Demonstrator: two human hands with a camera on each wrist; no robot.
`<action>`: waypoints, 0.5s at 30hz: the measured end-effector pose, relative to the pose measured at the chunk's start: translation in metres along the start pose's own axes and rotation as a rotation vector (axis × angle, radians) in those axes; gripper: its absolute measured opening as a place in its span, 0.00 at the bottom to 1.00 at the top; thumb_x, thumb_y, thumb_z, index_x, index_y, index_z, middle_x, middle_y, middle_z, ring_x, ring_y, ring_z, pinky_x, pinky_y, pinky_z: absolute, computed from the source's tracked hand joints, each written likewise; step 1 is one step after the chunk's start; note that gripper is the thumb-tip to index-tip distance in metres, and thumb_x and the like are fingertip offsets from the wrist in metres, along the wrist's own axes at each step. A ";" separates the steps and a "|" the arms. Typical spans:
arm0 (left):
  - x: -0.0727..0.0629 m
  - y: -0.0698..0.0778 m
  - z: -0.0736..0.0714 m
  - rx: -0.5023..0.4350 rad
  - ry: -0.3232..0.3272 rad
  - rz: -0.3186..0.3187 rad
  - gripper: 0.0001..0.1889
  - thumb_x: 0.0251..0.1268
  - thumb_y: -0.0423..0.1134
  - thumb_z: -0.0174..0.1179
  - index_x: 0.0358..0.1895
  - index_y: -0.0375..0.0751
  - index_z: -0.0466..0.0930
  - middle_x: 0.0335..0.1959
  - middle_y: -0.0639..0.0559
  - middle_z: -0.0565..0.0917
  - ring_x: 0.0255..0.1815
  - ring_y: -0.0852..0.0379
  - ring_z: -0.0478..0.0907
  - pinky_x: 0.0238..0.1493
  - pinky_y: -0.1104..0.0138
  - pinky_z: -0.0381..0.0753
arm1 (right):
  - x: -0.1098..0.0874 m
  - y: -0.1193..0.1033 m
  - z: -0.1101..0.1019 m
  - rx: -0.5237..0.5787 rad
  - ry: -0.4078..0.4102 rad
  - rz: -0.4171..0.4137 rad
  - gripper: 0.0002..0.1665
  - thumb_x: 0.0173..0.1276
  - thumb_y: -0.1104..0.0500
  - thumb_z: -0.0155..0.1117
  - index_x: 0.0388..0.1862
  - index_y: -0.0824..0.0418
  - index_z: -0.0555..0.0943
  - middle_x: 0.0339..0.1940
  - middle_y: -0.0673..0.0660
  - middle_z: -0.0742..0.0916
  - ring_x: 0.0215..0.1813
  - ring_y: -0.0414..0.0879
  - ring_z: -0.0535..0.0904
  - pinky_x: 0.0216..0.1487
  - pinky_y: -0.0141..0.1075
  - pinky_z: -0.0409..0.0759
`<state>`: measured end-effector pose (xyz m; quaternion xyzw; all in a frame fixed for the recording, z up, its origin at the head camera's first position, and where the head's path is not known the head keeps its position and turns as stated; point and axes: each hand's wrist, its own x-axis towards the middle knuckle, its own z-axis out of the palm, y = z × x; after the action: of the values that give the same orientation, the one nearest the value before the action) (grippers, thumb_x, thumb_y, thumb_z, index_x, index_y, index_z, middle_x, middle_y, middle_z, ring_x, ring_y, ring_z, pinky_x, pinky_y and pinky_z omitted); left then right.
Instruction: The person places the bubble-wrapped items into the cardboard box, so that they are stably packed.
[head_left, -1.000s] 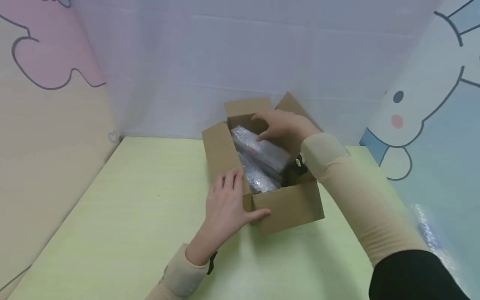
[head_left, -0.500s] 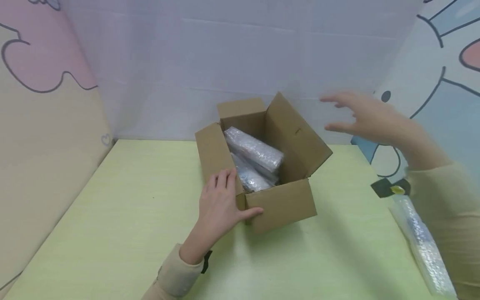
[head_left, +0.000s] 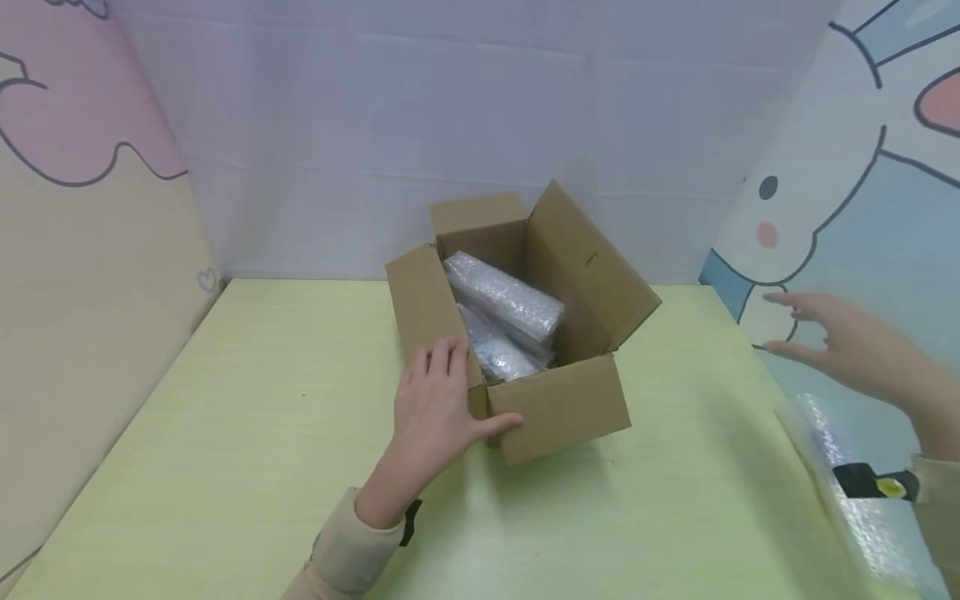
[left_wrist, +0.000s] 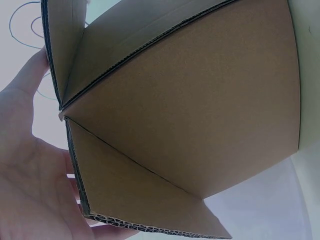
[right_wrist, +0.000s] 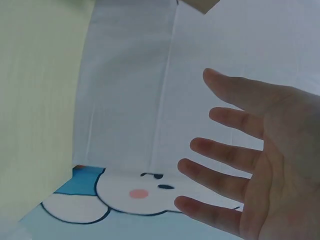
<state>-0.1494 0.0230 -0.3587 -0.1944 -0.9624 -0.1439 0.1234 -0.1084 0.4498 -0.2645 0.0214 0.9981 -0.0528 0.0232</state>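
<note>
A cardboard box (head_left: 558, 408) stands with its flaps spread, toward the back of the table. Two bubble-wrapped bundles lie inside: an upper bundle (head_left: 510, 292) slants over a lower bundle (head_left: 498, 346). What the wrap covers cannot be told. My left hand (head_left: 435, 408) rests on the box's near left corner, fingers along the left flap (head_left: 423, 304) and thumb across the front flap. In the left wrist view the left hand (left_wrist: 35, 170) lies against the flaps' outer side. My right hand (head_left: 855, 342) is in the air at the right, fingers apart, holding nothing; its palm (right_wrist: 280, 165) shows bare.
A bubble-wrapped strip (head_left: 862, 525) lies along the right edge of the pale green table (head_left: 247, 433), below the right wrist. A white cloth wall (head_left: 337, 142) stands close behind the box. Printed panels (head_left: 900, 225) flank the table.
My right hand has left the space over the box and moved right, then lower, to above the table's right edge. The left hand stays on the box corner. The bundles look unmoved.
</note>
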 end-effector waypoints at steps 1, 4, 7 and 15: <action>0.000 0.000 0.000 0.001 0.002 0.000 0.63 0.36 0.80 0.61 0.72 0.37 0.60 0.64 0.44 0.70 0.61 0.44 0.68 0.63 0.56 0.73 | -0.002 0.008 0.006 0.008 -0.008 0.014 0.43 0.69 0.45 0.61 0.71 0.70 0.59 0.65 0.81 0.66 0.59 0.76 0.65 0.54 0.74 0.64; 0.000 -0.001 0.000 0.004 0.011 0.003 0.63 0.36 0.80 0.61 0.72 0.37 0.60 0.64 0.44 0.70 0.60 0.44 0.69 0.62 0.56 0.74 | -0.009 0.029 0.021 0.018 -0.040 0.060 0.44 0.69 0.45 0.60 0.70 0.74 0.59 0.65 0.83 0.63 0.58 0.78 0.65 0.54 0.74 0.63; 0.000 -0.001 0.000 0.017 0.016 0.007 0.63 0.35 0.80 0.61 0.72 0.37 0.60 0.63 0.44 0.70 0.60 0.44 0.69 0.61 0.57 0.75 | -0.017 0.049 0.037 0.015 -0.070 0.096 0.46 0.68 0.44 0.61 0.68 0.77 0.59 0.63 0.85 0.62 0.57 0.80 0.65 0.52 0.74 0.65; -0.001 0.000 0.002 0.029 0.014 0.010 0.63 0.35 0.81 0.60 0.72 0.37 0.60 0.63 0.44 0.70 0.60 0.45 0.69 0.61 0.58 0.75 | -0.040 0.096 0.085 0.011 -0.151 0.203 0.54 0.63 0.38 0.63 0.65 0.82 0.57 0.57 0.88 0.64 0.53 0.82 0.66 0.47 0.68 0.72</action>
<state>-0.1485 0.0236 -0.3611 -0.1963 -0.9626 -0.1304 0.1336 -0.0608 0.5346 -0.3568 0.1186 0.9859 -0.0573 0.1036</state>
